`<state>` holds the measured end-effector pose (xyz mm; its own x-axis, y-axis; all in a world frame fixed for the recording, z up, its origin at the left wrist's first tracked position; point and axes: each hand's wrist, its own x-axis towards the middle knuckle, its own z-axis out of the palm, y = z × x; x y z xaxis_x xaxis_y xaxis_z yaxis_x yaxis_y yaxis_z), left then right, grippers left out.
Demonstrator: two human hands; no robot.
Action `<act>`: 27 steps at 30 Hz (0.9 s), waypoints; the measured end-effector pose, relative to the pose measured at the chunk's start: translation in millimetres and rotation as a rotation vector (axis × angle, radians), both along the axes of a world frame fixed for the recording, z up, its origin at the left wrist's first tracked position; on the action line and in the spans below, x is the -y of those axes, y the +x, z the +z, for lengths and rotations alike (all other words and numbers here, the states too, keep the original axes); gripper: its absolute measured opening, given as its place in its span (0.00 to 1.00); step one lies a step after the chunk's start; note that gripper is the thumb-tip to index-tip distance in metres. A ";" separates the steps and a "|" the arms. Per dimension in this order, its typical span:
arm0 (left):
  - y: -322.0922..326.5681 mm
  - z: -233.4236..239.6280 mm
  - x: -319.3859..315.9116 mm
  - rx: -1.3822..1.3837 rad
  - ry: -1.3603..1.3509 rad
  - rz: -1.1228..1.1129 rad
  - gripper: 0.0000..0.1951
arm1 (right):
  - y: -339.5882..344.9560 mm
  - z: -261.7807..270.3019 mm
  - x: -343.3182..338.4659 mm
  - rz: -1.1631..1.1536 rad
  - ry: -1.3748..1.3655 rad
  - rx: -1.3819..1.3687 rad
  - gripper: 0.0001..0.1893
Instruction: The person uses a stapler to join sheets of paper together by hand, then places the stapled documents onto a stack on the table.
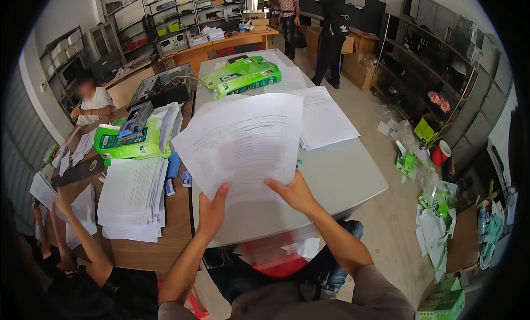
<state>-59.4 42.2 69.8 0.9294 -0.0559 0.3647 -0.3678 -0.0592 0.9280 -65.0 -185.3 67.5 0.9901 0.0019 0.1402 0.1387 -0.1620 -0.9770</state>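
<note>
Both my hands hold up a few printed paper sheets [248,142], fanned slightly at the top left, above the light grey table. My left hand [213,210] pinches the lower left edge, thumb in front. At the lower right edge, my right hand [294,193] grips them the same way; the fingers behind the paper are hidden. Behind the sheets to the right lies a stack of printed paper [329,121]. A green paper ream wrapper [244,75] lies farther back on the table. To the left, a tall stack of printed sheets [130,195] rests on the wooden table.
A computer drive part [136,119] sits on a green paper package [155,133] at left, before an open computer case [163,86]. Small blue boxes [186,178] lie nearby. Co-workers' arms [83,233] handle paper at lower left. Torn wrappers [439,204] litter the floor at right.
</note>
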 end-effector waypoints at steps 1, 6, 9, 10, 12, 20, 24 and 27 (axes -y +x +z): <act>1.5 -0.4 -1.0 0.017 -0.003 0.000 0.16 | 0.2 -1.1 1.0 0.019 0.031 0.069 0.18; 4.6 -4.8 -5.5 0.042 -0.001 -0.052 0.18 | -0.8 2.7 8.6 0.063 -0.033 0.106 0.17; 6.0 -9.0 -7.0 -0.021 -0.004 -0.059 0.19 | 2.3 13.4 20.0 0.108 0.084 -0.068 0.18; 6.2 -10.4 -7.9 0.002 -0.023 -0.079 0.19 | 3.7 16.0 20.9 0.161 0.122 -0.028 0.18; 5.5 -12.6 -9.9 -0.029 -0.075 -0.146 0.18 | 6.4 19.6 20.5 0.139 0.129 0.168 0.16; 7.6 -0.3 -24.4 -0.325 -0.352 -0.267 0.19 | 12.2 23.0 10.6 0.082 0.152 0.163 0.16; 10.1 4.6 -14.7 -0.080 -0.043 -0.138 0.18 | 8.5 29.3 7.1 0.024 0.106 0.156 0.14; 10.1 6.8 -9.2 -0.047 -0.082 -0.148 0.24 | 3.7 34.4 5.7 -0.028 0.046 0.211 0.15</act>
